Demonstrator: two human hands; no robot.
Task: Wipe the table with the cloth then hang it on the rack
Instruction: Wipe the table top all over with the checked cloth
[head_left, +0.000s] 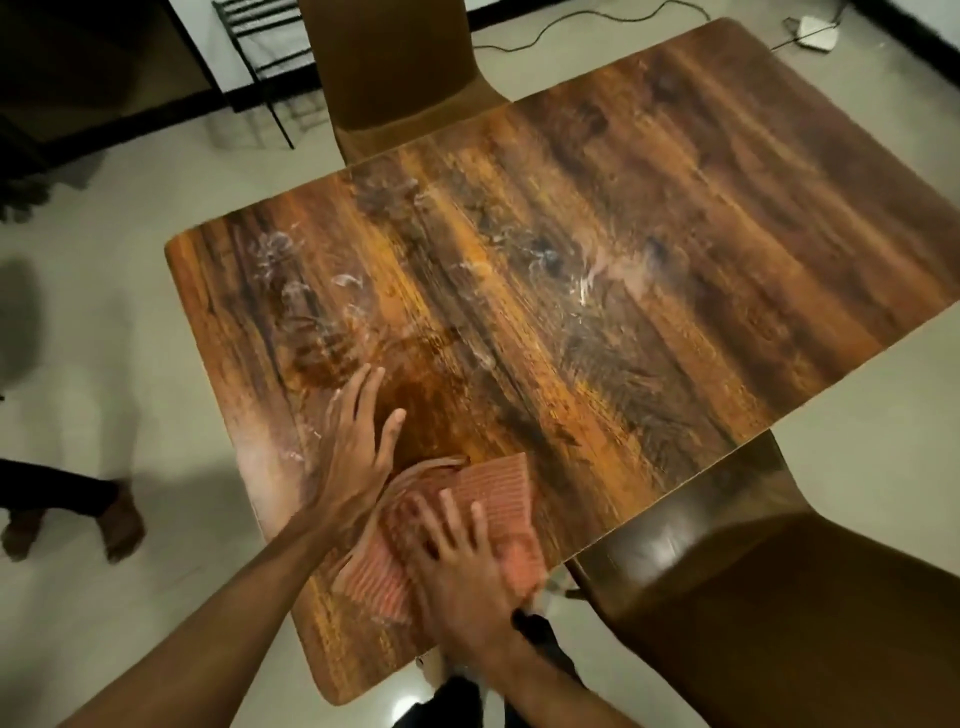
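An orange ribbed cloth (493, 493) lies flat on the wooden table (649, 234) near its front edge. My right hand (462, 566) presses down on the cloth with fingers spread, and it looks blurred. My left hand (353, 447) rests flat on the bare tabletop just left of the cloth, fingers apart and touching its left edge. White powdery smears (291, 270) streak the left and middle of the tabletop. A black wire rack (260, 57) stands on the floor at the back left.
One brown chair (400, 67) is tucked in at the table's far side, another brown chair (779, 597) at the near right. A cable and a white device (815, 31) lie on the floor at the back right. Another person's foot (119, 525) is at the left.
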